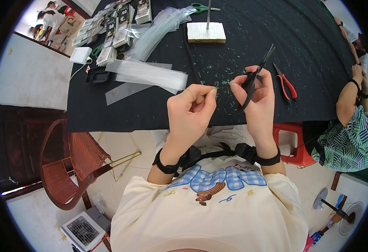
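Note:
My left hand [191, 107] is closed in a pinch, thumb against index finger. Something tiny is at those fingertips, too small to name. Black-handled scissors [251, 80] are held in my right hand [258, 98], blades pointing up and away from me. The right thumb tip faces the left fingertips across a small gap. Both hands are raised over the near part of a black cloth-covered table [150, 113], among scattered green and pale scraps [211, 67]. To the right of my right hand lie red-handled pliers [285, 84].
Clear plastic sleeves [150, 75] and packaged bundles [121, 31] cover the left side. A white block with an upright rod [206, 32] stands at the back near green-handled scissors [200, 7]. A black tray [97, 75] sits at left. Another person [347, 113] sits at right.

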`<move>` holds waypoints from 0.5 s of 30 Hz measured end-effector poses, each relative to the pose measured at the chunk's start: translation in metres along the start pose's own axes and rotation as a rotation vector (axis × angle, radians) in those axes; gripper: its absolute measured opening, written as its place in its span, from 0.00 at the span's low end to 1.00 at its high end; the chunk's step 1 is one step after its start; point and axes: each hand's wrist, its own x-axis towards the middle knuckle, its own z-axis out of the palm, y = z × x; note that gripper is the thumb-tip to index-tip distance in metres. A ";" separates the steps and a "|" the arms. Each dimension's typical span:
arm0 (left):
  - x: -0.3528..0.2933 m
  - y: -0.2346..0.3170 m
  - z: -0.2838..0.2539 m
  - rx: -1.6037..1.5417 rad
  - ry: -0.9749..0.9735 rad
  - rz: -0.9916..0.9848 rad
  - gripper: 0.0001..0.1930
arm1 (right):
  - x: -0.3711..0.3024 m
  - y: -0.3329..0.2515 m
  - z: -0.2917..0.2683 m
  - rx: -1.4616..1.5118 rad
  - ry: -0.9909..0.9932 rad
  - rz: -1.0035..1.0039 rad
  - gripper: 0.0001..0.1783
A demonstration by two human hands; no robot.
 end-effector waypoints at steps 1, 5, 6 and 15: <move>0.000 0.001 0.000 -0.052 -0.012 -0.050 0.02 | 0.001 0.005 -0.002 -0.059 -0.007 -0.070 0.21; -0.001 0.001 0.000 -0.115 -0.009 -0.091 0.02 | -0.001 0.002 -0.005 -0.217 -0.049 -0.007 0.21; -0.001 0.000 0.001 -0.124 -0.008 -0.086 0.02 | -0.002 0.002 -0.004 -0.217 -0.048 -0.007 0.21; 0.000 -0.005 0.007 -0.027 0.046 -0.004 0.01 | -0.006 0.000 0.012 -0.068 -0.091 -0.127 0.21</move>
